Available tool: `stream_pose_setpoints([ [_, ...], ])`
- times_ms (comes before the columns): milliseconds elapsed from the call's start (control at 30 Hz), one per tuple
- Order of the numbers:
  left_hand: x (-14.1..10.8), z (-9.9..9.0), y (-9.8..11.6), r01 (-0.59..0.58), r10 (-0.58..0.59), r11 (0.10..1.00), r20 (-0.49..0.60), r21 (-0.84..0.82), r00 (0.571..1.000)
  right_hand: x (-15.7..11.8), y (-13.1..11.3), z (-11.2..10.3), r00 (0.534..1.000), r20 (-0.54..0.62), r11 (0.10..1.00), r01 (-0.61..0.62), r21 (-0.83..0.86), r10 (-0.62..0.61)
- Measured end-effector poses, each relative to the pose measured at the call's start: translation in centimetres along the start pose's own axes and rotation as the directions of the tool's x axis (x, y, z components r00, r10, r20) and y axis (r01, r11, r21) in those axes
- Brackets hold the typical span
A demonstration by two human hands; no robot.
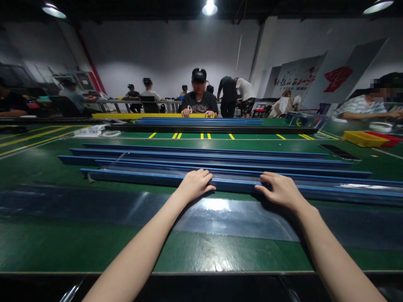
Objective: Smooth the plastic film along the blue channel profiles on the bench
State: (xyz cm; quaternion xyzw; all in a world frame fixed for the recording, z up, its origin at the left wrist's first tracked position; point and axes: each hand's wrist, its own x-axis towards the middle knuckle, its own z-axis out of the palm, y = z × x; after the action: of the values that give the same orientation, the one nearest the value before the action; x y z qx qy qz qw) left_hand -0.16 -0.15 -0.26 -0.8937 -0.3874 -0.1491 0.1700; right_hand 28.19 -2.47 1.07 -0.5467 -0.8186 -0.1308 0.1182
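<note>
A long blue channel-shaped rail [236, 186] lies across the green table in front of me, with a clear film or strip along its inside. My left hand [195, 183] grips this rail left of its visible middle, fingers bent over the top and thumb on the near side. Farther right, my right hand [281, 189] holds the same rail in a similar way, its thumb low on the near wall. Between the rail and the table's near edge, a clear plastic strip [217, 216] lies flat beneath my forearms. Several more blue rails [201, 153] lie parallel just beyond.
Opposite me a person [199, 98] has both hands on a yellow rail [141, 115]. A long black rail [214, 129] crosses the table's middle. A phone [340, 152] and a yellow tray [363, 139] are at right; a white plastic bag [90, 130] is at left.
</note>
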Motion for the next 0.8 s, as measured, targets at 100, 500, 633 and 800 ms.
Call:
stream_pose_setpoints([
  [100,0.0,0.0,0.0,-0.003,0.003,1.0,0.002,0.005,1.0,0.1,-0.2,0.3,1.0,0.0,0.999,0.028,0.028,-0.028],
  [500,0.0,0.1,0.0,-0.02,0.02,1.0,-0.018,-0.013,1.0,1.3,-2.5,0.9,0.997,-0.034,0.986,0.074,0.149,-0.07],
  [633,0.1,0.0,0.0,-0.032,0.031,0.999,-0.016,-0.019,0.999,1.3,-2.2,1.1,0.997,-0.028,0.986,0.078,0.15,-0.075],
  [800,0.1,-0.1,0.1,-0.023,0.023,1.0,-0.001,-0.02,1.0,1.3,-2.3,0.9,0.996,-0.033,0.985,0.084,0.152,-0.08],
])
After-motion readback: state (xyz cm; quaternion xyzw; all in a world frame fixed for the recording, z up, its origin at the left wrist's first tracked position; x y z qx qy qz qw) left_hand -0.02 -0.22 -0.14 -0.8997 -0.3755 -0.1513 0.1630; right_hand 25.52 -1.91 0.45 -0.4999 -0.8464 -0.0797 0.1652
